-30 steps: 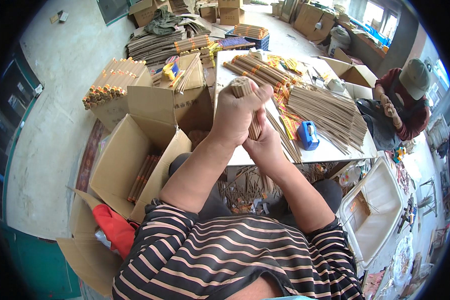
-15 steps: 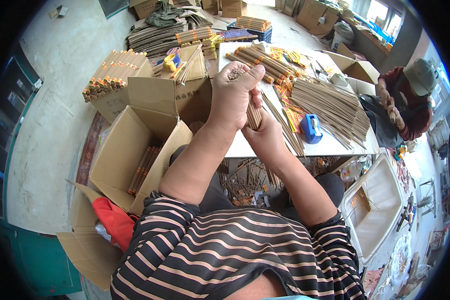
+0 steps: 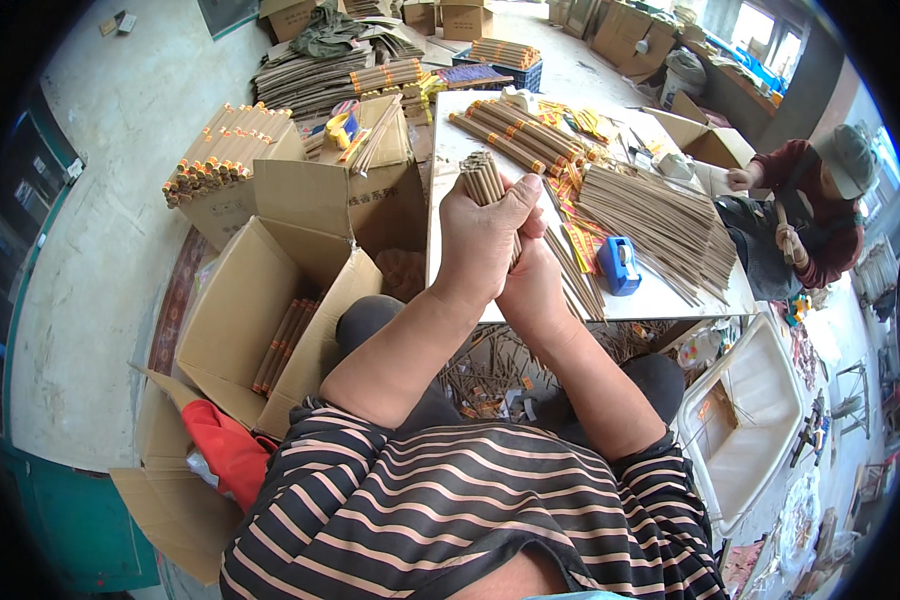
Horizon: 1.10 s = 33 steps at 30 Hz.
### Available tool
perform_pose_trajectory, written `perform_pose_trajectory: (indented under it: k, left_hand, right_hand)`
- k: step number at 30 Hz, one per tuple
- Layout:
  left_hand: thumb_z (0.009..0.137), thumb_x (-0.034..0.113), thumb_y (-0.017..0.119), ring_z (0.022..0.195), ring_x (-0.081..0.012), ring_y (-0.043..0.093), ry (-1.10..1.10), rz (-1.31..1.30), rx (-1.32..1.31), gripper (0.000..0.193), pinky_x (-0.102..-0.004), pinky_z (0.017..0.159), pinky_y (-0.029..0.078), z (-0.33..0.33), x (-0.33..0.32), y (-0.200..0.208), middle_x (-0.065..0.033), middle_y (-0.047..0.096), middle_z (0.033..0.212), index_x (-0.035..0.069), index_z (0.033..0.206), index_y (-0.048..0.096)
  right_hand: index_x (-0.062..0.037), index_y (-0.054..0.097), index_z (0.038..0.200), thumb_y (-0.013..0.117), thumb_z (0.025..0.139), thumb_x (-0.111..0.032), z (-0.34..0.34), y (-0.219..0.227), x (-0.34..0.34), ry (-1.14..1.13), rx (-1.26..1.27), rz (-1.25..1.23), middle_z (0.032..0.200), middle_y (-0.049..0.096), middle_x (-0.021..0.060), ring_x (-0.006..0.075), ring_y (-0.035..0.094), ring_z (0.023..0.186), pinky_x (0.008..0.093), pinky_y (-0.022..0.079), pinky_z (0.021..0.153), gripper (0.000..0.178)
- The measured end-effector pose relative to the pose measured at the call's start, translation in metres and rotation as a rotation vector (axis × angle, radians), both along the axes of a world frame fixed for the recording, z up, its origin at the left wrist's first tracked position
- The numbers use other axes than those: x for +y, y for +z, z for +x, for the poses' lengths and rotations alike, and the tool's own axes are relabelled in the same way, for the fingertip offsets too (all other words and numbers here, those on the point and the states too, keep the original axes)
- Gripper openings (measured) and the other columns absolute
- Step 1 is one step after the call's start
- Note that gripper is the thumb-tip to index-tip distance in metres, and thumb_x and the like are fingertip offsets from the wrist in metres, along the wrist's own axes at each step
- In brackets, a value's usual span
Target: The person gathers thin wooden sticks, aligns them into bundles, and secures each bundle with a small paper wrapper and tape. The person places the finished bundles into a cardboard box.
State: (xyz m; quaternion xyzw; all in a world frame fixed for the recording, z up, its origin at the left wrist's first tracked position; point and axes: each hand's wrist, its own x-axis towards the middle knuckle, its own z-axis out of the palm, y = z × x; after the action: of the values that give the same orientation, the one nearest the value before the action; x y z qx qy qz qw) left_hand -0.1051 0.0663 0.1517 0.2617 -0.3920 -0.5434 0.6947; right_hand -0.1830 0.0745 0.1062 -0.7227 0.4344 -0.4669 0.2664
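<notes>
Both hands sit slightly higher and more toward frame centre than a second ago, with the bundle (image 3: 485,180) raised upright above the table (image 3: 660,296) edge.

Lower frame: striped sleeves and both forearms rise from the bottom edge. Lower left holds an open carton (image 3: 240,330) with a few finished rolls lying inside, and a red cloth (image 3: 220,448) beside it.

Centre frame: the left hand (image 3: 485,240) is clenched around the bundle of thin brown sticks, whose ends protrude above the fist. The right hand (image 3: 532,290) wraps the lower part of the same bundle, touching the left hand from below. The step in hand appears to be squaring and gathering the sticks into one tight bundle.

Right of centre: loose sticks (image 3: 660,225) fan across the table, with a blue tape dispenser (image 3: 620,265) just beside them. The next move likely calls for a firm grip while binding the bundle.

Upper frame: wrapped rolls (image 3: 520,135) lie on the table's far end. Upper right, another person (image 3: 815,205) works with sticks.
</notes>
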Motion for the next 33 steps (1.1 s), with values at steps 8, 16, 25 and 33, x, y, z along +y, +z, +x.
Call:
perform_pose_trajectory:
  k: [8, 16, 25, 33]
  left_hand:
    - [0.078, 0.018, 0.072, 0.054, -0.0046, 0.048, 0.069, -0.332, -0.499, 0.024, -0.0195, 0.048, 0.039, 0.012, 0.018, 0.026, 0.0017, 0.053, 0.060, 0.006, 0.074, 0.052]
    - [0.078, 0.012, 0.070, 0.052, -0.0051, 0.049, -0.046, -0.054, -0.967, 0.020, -0.0208, 0.046, 0.040, 0.064, 0.018, 0.044, -0.0001, 0.054, 0.066, 0.001, 0.083, 0.054]
    - [0.079, 0.014, 0.069, 0.036, -0.0057, 0.040, -0.692, 0.728, -0.563, 0.023, -0.0204, 0.032, 0.033, 0.063, 0.003, -0.073, 0.0006, 0.045, 0.051, 0.005, 0.076, 0.048]
    - [0.078, 0.016, 0.070, 0.036, -0.0076, 0.040, -0.820, 0.864, -0.310, 0.025, -0.0217, 0.034, 0.033, 0.056, -0.020, -0.125, -0.0002, 0.046, 0.050, 0.008, 0.068, 0.049]
  right_hand:
    - [-0.0031, 0.047, 0.117, 0.069, 0.074, -0.015, 0.004, 0.000, 0.005, 0.171, -0.155, -0.125, 0.093, 0.062, 0.0164, 0.0284, 0.063, 0.084, 0.0339, 0.048, 0.074, 0.049]
    - [-0.0012, 0.062, 0.097, 0.068, 0.079, -0.013, -0.079, -0.054, -0.037, -0.171, 0.202, -0.016, 0.092, 0.063, 0.0102, 0.0196, 0.060, 0.084, 0.0285, 0.048, 0.076, 0.022]
    - [-0.0013, 0.063, 0.085, 0.057, 0.078, -0.016, -0.149, -0.126, -0.122, -0.429, 0.468, 0.269, 0.081, 0.062, 0.0213, 0.0357, 0.061, 0.077, 0.0403, 0.046, 0.069, 0.018]
    - [-0.0033, 0.061, 0.091, 0.060, 0.080, -0.032, -0.129, -0.152, -0.168, -0.550, 0.853, 0.273, 0.101, 0.060, 0.0194, 0.0334, 0.056, 0.096, 0.0405, 0.044, 0.082, 0.030]
